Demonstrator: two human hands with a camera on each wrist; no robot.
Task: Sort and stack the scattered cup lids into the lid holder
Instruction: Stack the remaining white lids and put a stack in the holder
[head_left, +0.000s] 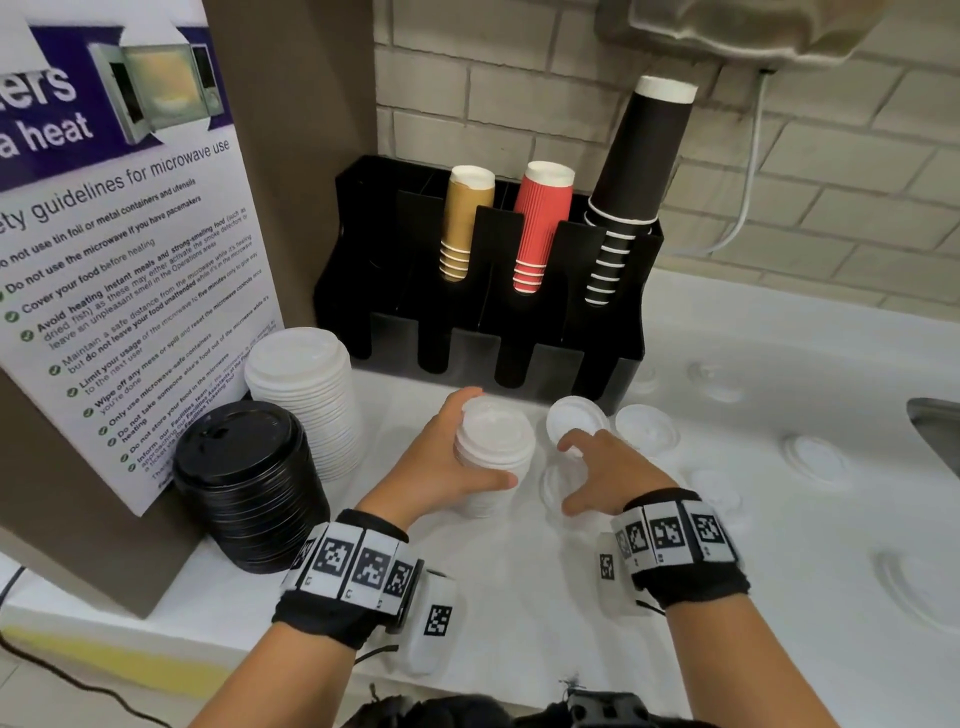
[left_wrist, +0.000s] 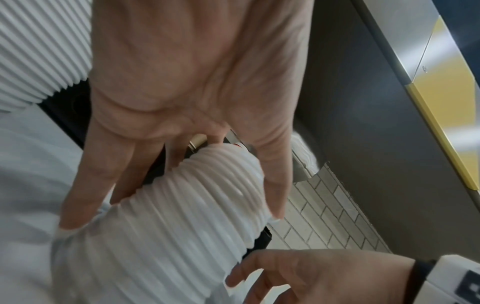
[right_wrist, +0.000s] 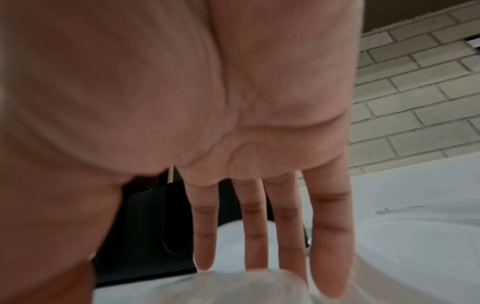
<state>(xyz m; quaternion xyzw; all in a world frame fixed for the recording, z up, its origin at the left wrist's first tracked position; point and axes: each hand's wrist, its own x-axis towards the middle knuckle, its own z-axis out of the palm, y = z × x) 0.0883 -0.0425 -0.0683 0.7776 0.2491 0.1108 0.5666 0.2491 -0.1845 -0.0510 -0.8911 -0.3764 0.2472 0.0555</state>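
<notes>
My left hand (head_left: 452, 452) grips a short stack of white lids (head_left: 496, 447) from the side, just in front of the black lid holder (head_left: 467, 343); its front slots look empty. In the left wrist view the thumb and fingers (left_wrist: 270, 185) wrap round the ribbed stack (left_wrist: 182, 205). My right hand (head_left: 597, 473) hovers with spread, straight fingers over a single white lid (head_left: 550, 486) lying on the counter; I cannot tell if it touches it. In the right wrist view the fingers (right_wrist: 254, 236) point down at that blurred lid (right_wrist: 259, 288).
Several loose white lids (head_left: 647, 428) lie scattered over the white counter (head_left: 519, 571) to the right. A tall white lid stack (head_left: 306, 395) and a black one (head_left: 249, 483) stand at the left by a poster. Cups (head_left: 540, 228) fill the holder's back row. A sink (head_left: 935, 431) is at the right edge.
</notes>
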